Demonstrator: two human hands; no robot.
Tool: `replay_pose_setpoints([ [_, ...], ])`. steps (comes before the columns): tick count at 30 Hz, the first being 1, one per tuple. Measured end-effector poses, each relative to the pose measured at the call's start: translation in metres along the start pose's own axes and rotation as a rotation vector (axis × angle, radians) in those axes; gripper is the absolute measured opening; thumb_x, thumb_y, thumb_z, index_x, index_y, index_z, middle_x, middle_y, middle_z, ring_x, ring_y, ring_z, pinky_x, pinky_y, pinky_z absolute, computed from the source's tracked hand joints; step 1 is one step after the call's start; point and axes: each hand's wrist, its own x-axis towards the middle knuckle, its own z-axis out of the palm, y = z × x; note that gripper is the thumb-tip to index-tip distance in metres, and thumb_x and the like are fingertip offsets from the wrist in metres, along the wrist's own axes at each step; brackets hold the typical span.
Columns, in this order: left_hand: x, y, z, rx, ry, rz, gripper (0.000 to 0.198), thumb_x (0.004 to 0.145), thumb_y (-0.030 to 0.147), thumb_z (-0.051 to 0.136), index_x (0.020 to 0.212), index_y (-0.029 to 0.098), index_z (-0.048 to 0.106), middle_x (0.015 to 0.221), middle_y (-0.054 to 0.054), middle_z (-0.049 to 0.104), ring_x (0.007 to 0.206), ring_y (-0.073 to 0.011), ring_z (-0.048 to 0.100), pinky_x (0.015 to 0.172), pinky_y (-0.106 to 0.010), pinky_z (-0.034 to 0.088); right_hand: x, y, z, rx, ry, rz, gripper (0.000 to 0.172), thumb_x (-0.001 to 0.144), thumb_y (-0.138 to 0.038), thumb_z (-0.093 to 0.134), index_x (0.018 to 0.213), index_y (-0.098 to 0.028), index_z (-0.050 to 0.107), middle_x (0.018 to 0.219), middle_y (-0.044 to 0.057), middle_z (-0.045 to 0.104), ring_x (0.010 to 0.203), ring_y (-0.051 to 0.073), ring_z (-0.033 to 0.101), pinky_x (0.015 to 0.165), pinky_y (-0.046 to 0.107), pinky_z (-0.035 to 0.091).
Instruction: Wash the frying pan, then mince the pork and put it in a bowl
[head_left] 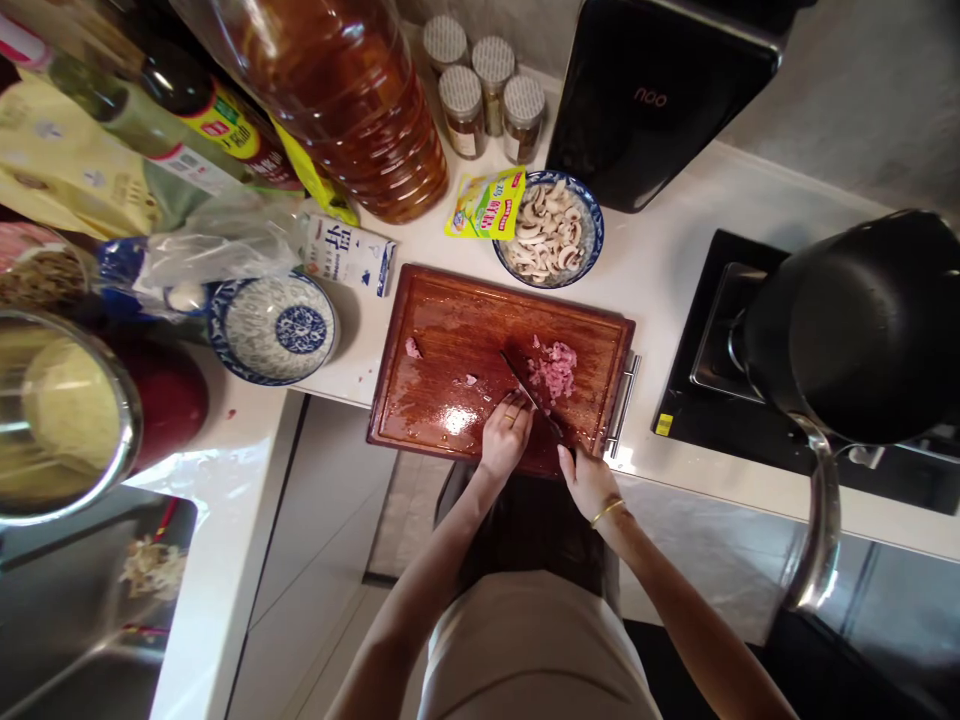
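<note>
My right hand is closed round the handle of a kitchen knife, its dark blade slanting up and left over the wooden cutting board. Beside the blade, my left hand rests low on the board with curled fingertips close to the metal. Whatever lies under those fingers is hidden. Chopped pink meat forms a small heap right of the blade. A few loose meat scraps are scattered over the left half of the wet board.
Sliced mushrooms fill a patterned bowl behind the board, with a yellow packet on its rim. A patterned bowl stands left. A black pot sits on the stove at right, handle jutting forward. Bottles, spice jars and a sink border the counter.
</note>
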Motion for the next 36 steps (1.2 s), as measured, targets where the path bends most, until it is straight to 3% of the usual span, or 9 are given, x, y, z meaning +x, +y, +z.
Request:
replay_pose_setpoints([
  [4, -0.003, -0.001, 0.003, -0.009, -0.02, 0.006, 0.022, 0.089, 0.016, 0.049, 0.107, 0.018, 0.063, 0.111, -0.009, 0.066, 0.115, -0.0206, 0.056, 0.099, -0.037, 0.049, 0.024, -0.01, 0.001, 0.029, 0.038, 0.008, 0.042, 0.095, -0.037, 0.03, 0.105, -0.011, 0.062, 0.085, 0.014, 0.069, 0.078, 0.023, 0.066, 0.074, 0.033, 0.047],
  [8, -0.009, -0.005, 0.002, -0.022, 0.008, 0.033, 0.028, 0.089, 0.017, 0.051, 0.115, 0.019, 0.059, 0.114, -0.007, 0.066, 0.115, -0.0199, 0.057, 0.099, -0.036, 0.049, 0.038, -0.009, -0.004, 0.111, 0.129, -0.015, 0.05, 0.096, -0.04, 0.021, 0.101, -0.011, 0.062, 0.084, 0.014, 0.069, 0.08, 0.024, 0.065, 0.077, 0.036, 0.047],
  [10, -0.012, -0.007, -0.001, -0.042, 0.024, 0.038, 0.031, 0.089, 0.019, 0.051, 0.119, 0.021, 0.056, 0.117, -0.007, 0.065, 0.115, -0.02, 0.058, 0.1, -0.038, 0.05, 0.033, -0.004, -0.008, 0.142, 0.175, -0.06, 0.054, 0.097, -0.042, 0.018, 0.101, -0.012, 0.062, 0.085, 0.014, 0.068, 0.082, 0.024, 0.064, 0.077, 0.036, 0.047],
  [13, -0.015, -0.008, -0.005, -0.075, 0.047, 0.002, 0.033, 0.089, 0.021, 0.052, 0.122, 0.021, 0.055, 0.122, -0.008, 0.062, 0.118, -0.0215, 0.055, 0.101, -0.04, 0.049, 0.018, 0.003, -0.013, 0.137, 0.143, -0.091, 0.055, 0.096, -0.044, 0.017, 0.096, -0.013, 0.063, 0.081, 0.013, 0.068, 0.076, 0.023, 0.064, 0.07, 0.034, 0.047],
  [19, -0.006, -0.005, -0.001, -0.106, 0.034, -0.009, 0.025, 0.09, 0.019, 0.049, 0.113, 0.019, 0.06, 0.115, -0.008, 0.065, 0.119, -0.02, 0.054, 0.103, -0.04, 0.047, 0.001, 0.001, -0.009, 0.085, 0.044, -0.043, 0.055, 0.096, -0.045, 0.017, 0.091, -0.013, 0.062, 0.068, 0.011, 0.066, 0.061, 0.022, 0.062, 0.053, 0.03, 0.041],
  [24, -0.002, -0.005, 0.004, -0.063, 0.033, -0.031, 0.022, 0.09, 0.018, 0.049, 0.107, 0.015, 0.062, 0.112, -0.009, 0.066, 0.115, -0.0194, 0.057, 0.099, -0.036, 0.05, -0.011, 0.006, -0.008, 0.113, 0.031, -0.015, 0.058, 0.096, -0.047, 0.015, 0.082, -0.015, 0.061, 0.063, 0.009, 0.065, 0.053, 0.021, 0.061, 0.048, 0.029, 0.036],
  [27, -0.004, -0.005, 0.005, -0.064, 0.011, -0.035, 0.021, 0.09, 0.018, 0.048, 0.106, 0.016, 0.062, 0.112, -0.008, 0.066, 0.114, -0.0195, 0.057, 0.098, -0.036, 0.05, -0.001, -0.002, -0.007, 0.121, 0.055, -0.034, 0.058, 0.096, -0.047, 0.016, 0.083, -0.015, 0.062, 0.065, 0.01, 0.066, 0.057, 0.021, 0.063, 0.052, 0.029, 0.04],
  [32, -0.006, -0.005, 0.004, -0.077, -0.026, -0.009, 0.023, 0.09, 0.017, 0.047, 0.108, 0.017, 0.062, 0.114, -0.009, 0.065, 0.117, -0.0195, 0.055, 0.1, -0.037, 0.049, 0.04, -0.029, -0.006, 0.036, 0.044, 0.022, 0.054, 0.096, -0.046, 0.021, 0.093, -0.014, 0.063, 0.066, 0.012, 0.066, 0.06, 0.022, 0.064, 0.059, 0.031, 0.045],
  [36, -0.006, -0.007, 0.002, -0.093, 0.014, -0.013, 0.024, 0.09, 0.019, 0.049, 0.112, 0.019, 0.06, 0.113, -0.007, 0.066, 0.114, -0.0181, 0.058, 0.099, -0.036, 0.049, 0.042, -0.021, -0.008, 0.074, 0.136, -0.052, 0.06, 0.096, -0.046, 0.015, 0.099, -0.012, 0.064, 0.081, 0.016, 0.069, 0.078, 0.025, 0.066, 0.073, 0.036, 0.047],
])
